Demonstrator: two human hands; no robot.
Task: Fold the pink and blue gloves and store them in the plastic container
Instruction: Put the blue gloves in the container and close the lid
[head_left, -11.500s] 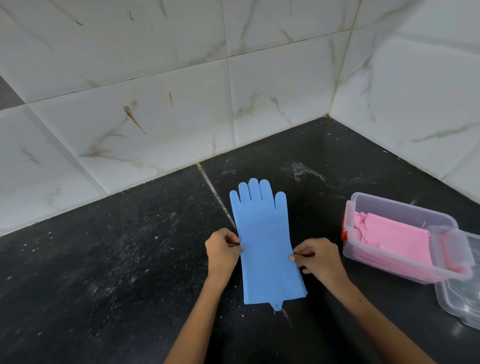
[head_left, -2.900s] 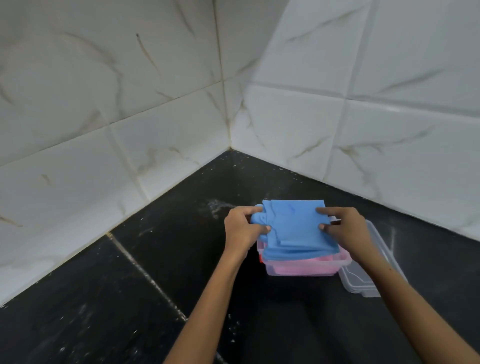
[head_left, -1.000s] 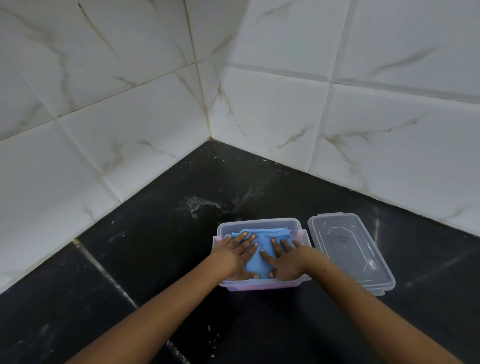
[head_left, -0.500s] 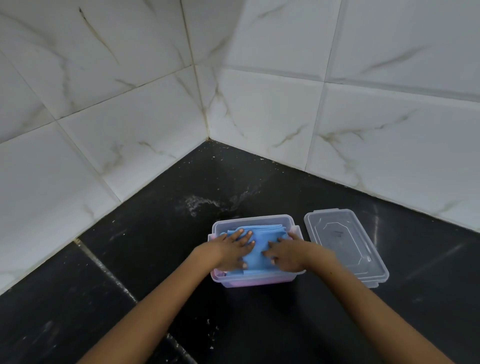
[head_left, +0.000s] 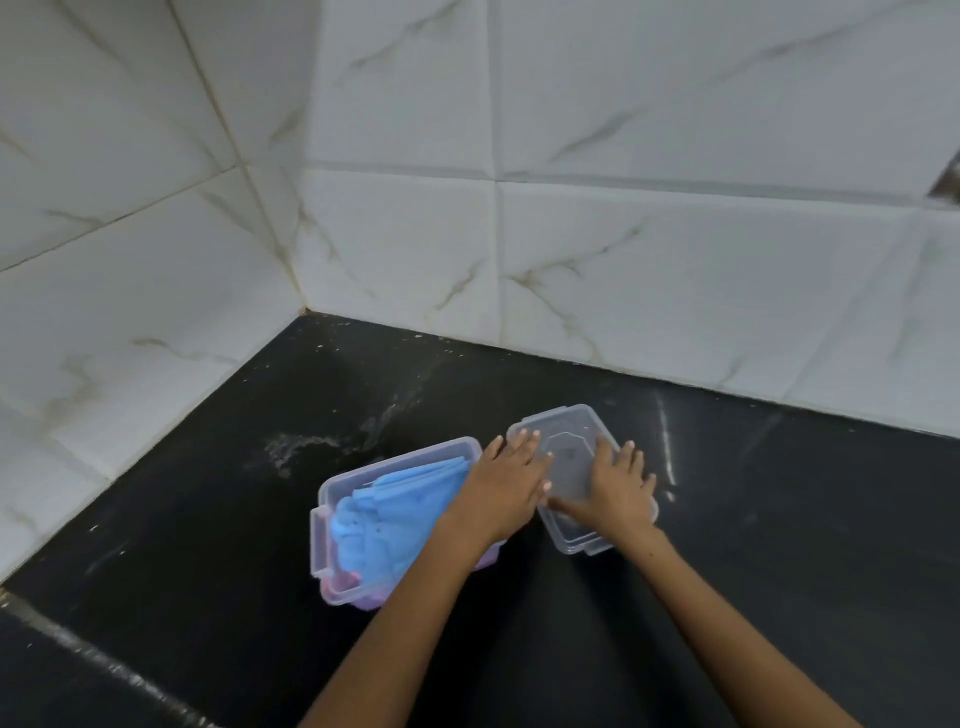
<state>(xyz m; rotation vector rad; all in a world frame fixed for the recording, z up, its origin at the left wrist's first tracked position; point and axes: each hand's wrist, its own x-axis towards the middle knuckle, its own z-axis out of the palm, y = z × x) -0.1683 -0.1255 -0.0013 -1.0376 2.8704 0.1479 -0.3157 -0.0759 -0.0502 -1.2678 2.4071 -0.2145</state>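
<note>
Head view: a dark stone table is seen in a corner formed by white marbled wall tiles. On it a clear plastic container is set, open at the top. Inside, the folded blue glove is laid uppermost, and a strip of the pink glove is visible beneath it at the near end. Just to the right of the container, touching or nearly touching it, a clear lid is placed flat on the table.

Both hands are laid on the lid. The left hand is stretched across the container's right end, with its fingers straight and spread on the lid's left part; its grip is closed on nothing. The right hand is rested on the lid's right side, fingers likewise extended and slightly fanned, the thumb pointed inward along the lid's near part. Whether the lid's edge is hooked by any fingertip cannot be told. Pale dust marks are scattered on the table behind the container.
</note>
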